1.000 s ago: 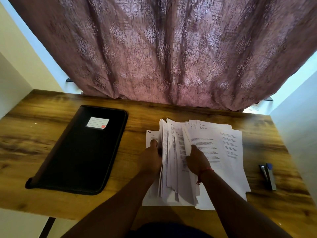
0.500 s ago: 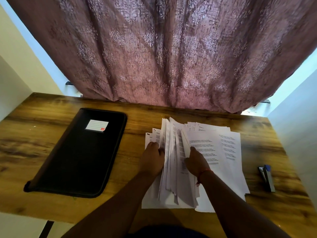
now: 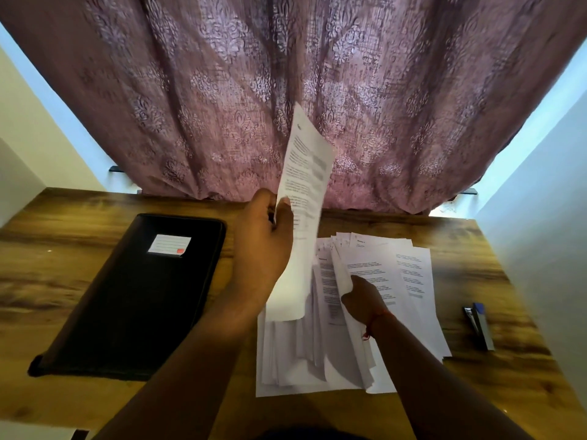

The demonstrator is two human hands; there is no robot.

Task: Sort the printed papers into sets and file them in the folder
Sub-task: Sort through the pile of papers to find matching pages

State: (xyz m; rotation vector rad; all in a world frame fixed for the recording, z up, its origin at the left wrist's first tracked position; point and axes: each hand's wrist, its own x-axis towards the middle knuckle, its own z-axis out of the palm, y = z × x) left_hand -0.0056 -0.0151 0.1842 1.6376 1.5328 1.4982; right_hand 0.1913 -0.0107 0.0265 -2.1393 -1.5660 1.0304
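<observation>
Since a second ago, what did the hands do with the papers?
The left hand pinched a printed sheet out of the paper pile and lifted it upright. The right hand still holds back the fanned pages. The black folder stays closed, and the stapler hasn't moved.

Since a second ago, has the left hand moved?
Yes. The left hand has lifted a printed white sheet off the paper pile, up towards the mauve patterned curtain.

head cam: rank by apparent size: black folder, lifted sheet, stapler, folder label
1. black folder
2. lifted sheet, held nearer the camera by the left hand, so it looks bigger than it is
3. stapler and folder label, too alike to rank
</observation>
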